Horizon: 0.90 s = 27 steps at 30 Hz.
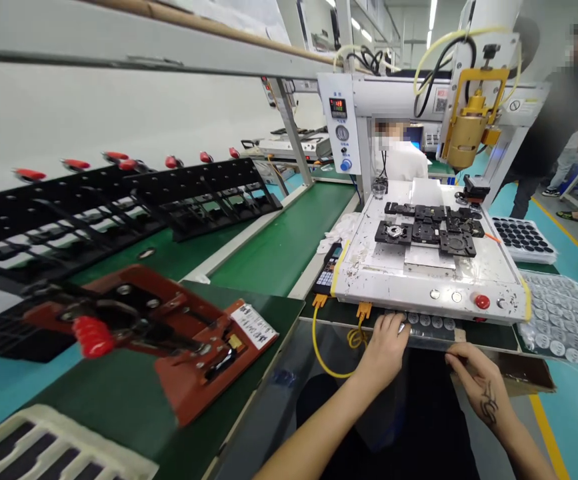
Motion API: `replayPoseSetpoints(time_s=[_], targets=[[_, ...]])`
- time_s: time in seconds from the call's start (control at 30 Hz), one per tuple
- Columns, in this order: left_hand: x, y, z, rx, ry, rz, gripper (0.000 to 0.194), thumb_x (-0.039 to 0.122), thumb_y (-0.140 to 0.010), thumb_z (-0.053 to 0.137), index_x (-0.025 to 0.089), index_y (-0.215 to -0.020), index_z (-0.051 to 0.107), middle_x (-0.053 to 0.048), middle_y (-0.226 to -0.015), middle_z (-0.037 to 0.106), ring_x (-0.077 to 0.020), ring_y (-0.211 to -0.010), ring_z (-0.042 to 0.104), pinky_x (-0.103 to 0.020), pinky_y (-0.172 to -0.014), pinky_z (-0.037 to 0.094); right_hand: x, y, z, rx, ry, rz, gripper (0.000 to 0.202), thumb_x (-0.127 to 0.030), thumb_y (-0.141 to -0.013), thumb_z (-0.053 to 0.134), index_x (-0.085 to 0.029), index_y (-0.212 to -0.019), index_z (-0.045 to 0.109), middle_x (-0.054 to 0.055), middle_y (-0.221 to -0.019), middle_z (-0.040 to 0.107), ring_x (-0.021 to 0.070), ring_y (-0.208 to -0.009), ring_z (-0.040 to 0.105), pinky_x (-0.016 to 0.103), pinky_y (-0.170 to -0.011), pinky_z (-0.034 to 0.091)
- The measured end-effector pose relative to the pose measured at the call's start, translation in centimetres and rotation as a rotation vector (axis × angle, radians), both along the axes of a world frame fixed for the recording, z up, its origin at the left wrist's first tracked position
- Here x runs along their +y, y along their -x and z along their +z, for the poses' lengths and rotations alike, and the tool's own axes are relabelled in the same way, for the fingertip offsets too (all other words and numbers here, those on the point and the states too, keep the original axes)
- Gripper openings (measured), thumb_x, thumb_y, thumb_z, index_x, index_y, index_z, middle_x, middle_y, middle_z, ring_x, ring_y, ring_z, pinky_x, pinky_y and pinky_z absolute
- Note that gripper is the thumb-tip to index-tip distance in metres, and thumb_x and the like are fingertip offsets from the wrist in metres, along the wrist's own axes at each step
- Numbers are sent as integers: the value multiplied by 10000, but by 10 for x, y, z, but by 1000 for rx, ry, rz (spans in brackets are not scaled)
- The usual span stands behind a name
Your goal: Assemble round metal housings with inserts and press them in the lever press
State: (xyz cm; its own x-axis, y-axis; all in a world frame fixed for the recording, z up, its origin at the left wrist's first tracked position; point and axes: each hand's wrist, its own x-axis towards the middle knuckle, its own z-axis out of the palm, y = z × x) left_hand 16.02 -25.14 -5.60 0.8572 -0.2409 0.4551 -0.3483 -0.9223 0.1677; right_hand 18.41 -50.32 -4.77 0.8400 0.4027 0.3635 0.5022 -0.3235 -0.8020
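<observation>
"Two bare hands appear at the near edge of a workbench as I look on from my remote station. How do the fingers stand?"

"I have the left hand (pixel 391 337) at the edge, fingers bent and close together, just left of a row of round discs (pixel 431 321). A small shiny spot shows among the fingers; I cannot tell whether they grip anything."

"And the right hand (pixel 479 373)?"

"I see it apart from the other, thumb and forefinger nearly meeting, beside dark cloth (pixel 431 407). Whether it pinches that cloth, or anything, I cannot tell."

"Where do the discs lie?"

"At the near side of a white machine (pixel 369 288), just below its front panel. On its bed I count several black fixture blocks (pixel 426 231); a gold cylinder (pixel 463 143) is mounted above."

"What flanks it?"

"On the right, a white tray (pixel 536 257) of black rounds and, nearer, a plastic sheet of clear discs (pixel 563 323). On the left, a keypad handset (pixel 326 275) and a looping yellow cable (pixel 319 343); farther left, a red-brown clamp fixture (pixel 176 380). Beyond the machine I see a person in white (pixel 403 160); at far right, another in dark clothing (pixel 543 133)."
</observation>
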Motion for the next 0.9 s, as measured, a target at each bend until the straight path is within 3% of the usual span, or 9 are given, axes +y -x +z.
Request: replayPoseSetpoints(time_s=[0.17,0.27,0.37,0.43,0.5,0.6,0.7,0.8,0.9], targets=[[4,-14,32,-82,139,-148,342,45,-983,457,109,-1278,618,-142,-1130,641,-248,-1030,603,-409,-920,580,-9,-4,1,64,-36,-74,182,-413,-1063,627,-262,-1097,723,27,-1050,713,164,-952,689,207,-819,515],[19,-41,77,-214,277,-231,254,135,-1030,499,163,-1249,624,-115,-1106,654,-218,-1038,618,-377,-926,574,-15,-4,3,119,-61,-96,239,-463,-1045,641,-265,-1134,742,38,-1057,719,166,-931,693,186,-788,533],[50,-87,134,-242,377,-177,221,214,-1037,527,168,-1221,641,-129,-1210,636,-232,-1175,609,-426,-1049,539,-23,-2,11,160,-82,-127,308,-513,-1015,668,-278,-1187,769,52,-1098,724,165,-903,702,160,-759,554],[75,-120,167,-111,383,-55,323,261,-985,604,132,-1278,640,-156,-1336,599,-269,-1313,549,-463,-1176,443,-32,0,15,148,-82,-149,334,-544,-988,688,-303,-1191,799,55,-1141,731,170,-907,714,148,-749,564],[98,-149,189,208,334,10,537,318,-900,702,127,-1393,606,-172,-1501,522,-308,-1437,470,-477,-1249,353,-43,1,16,121,-63,-172,344,-568,-959,707,-335,-1186,821,51,-1167,736,184,-919,722,152,-774,576],[119,-175,202,411,304,-18,508,383,-807,775,158,-1258,714,-136,-1441,620,-316,-1358,570,-441,-1194,413,-58,3,12,177,-51,-201,428,-621,-894,745,-341,-1207,825,70,-1163,734,218,-851,714,213,-734,607],[122,-187,200,468,318,-11,464,439,-750,806,174,-1128,761,-108,-1327,703,-313,-1230,655,-409,-1088,490,-61,5,10,380,-147,-238,539,-659,-816,804,-311,-1227,818,87,-912,712,232,-707,654,271,-573,573],[119,-191,198,455,344,-11,448,389,-705,823,153,-1079,750,-110,-1272,727,-304,-1178,675,-393,-1076,492,-47,5,15,501,-382,-256,502,-608,-798,861,-275,-1168,803,57,-805,658,196,-647,597,283,-559,535],[117,-180,203,354,390,-12,430,359,-736,795,146,-1100,711,-117,-1348,688,-291,-1250,634,-389,-1125,457,-28,0,18,581,-519,-137,425,-537,-790,906,-196,-994,757,47,-754,624,161,-597,559,282,-550,503]])
